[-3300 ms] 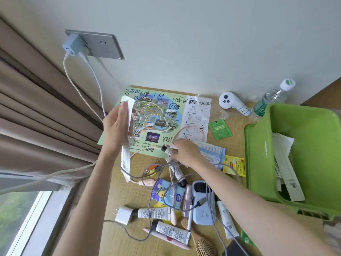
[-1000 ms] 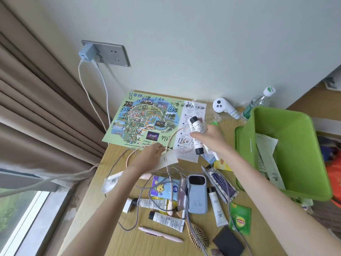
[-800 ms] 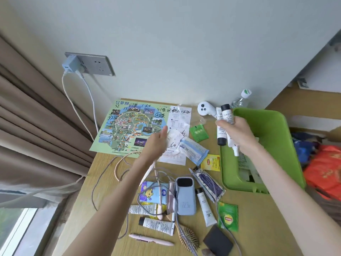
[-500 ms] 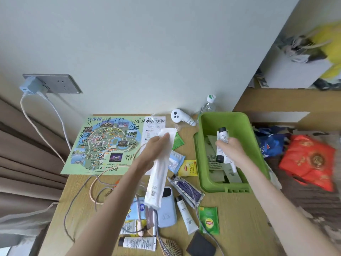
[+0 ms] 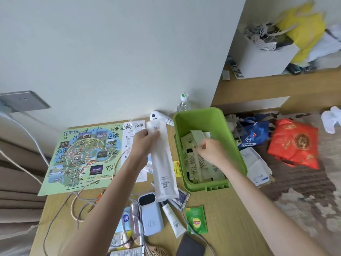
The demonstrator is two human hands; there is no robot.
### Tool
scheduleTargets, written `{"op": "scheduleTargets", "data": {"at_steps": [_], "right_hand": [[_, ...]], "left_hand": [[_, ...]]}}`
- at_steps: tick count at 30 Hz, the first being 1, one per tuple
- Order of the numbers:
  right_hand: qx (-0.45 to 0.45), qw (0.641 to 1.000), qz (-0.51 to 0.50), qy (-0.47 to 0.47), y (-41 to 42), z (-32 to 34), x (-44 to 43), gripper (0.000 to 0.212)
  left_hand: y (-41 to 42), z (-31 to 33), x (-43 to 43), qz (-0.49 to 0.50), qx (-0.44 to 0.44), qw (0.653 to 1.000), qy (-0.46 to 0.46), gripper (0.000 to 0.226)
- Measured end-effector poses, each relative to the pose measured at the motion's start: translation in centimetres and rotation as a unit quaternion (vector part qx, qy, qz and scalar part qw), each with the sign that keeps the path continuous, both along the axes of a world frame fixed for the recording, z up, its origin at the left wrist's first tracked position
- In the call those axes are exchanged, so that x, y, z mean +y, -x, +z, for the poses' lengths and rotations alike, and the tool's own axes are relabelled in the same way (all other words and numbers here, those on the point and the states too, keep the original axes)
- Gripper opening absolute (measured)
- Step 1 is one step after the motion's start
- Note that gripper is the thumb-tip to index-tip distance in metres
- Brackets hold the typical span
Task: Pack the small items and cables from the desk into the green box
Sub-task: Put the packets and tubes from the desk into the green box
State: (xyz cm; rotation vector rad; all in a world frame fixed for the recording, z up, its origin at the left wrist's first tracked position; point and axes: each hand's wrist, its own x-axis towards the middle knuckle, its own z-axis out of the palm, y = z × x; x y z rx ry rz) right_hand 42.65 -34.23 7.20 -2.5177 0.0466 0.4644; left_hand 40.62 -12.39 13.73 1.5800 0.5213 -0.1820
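The green box (image 5: 203,121) stands at the desk's right edge with paper packets inside. My right hand (image 5: 210,151) is down in it, fingers curled over two tubes (image 5: 190,159) lying there; whether it still holds them is unclear. My left hand (image 5: 143,143) grips the top of a long white sachet (image 5: 163,169) that hangs above the desk, left of the box. On the desk below lie a blue power bank (image 5: 150,213), a white tube (image 5: 173,220), a green tea sachet (image 5: 196,219), a yellow sachet (image 5: 177,169) and tangled cables (image 5: 77,206).
A marked-up map (image 5: 83,154) covers the back left of the desk. A white handheld device (image 5: 157,116) and a water bottle (image 5: 183,103) stand against the wall. A hairbrush (image 5: 158,252) lies at the near edge. Beyond the box lie a blue bag (image 5: 254,133) and a red bag (image 5: 293,143).
My right hand carried the two tubes from the desk over to the box and lowered them inside. My left hand lifted the white sachet and moved it right, towards the box.
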Motion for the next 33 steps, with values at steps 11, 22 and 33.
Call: {"op": "scheduleTargets", "data": {"at_steps": [11,22,33], "right_hand": [[-0.169,0.984,-0.031,-0.039,2.6,0.6,-7.5,0.058],[-0.215,0.976,-0.026,0.023,2.9,-0.9,-7.6,0.066],[-0.316,0.945,-0.037,0.074,3.8,1.0,-5.9,0.042]], "left_hand": [[-4.7,-1.0,-10.3,-0.007,-0.073,0.986,-0.153,0.016],[-2.1,-4.3,-13.0,-0.174,-0.1,0.882,-0.427,0.041],[1.6,-4.6,-4.3,-0.046,-0.249,0.891,-0.377,0.014]]}}
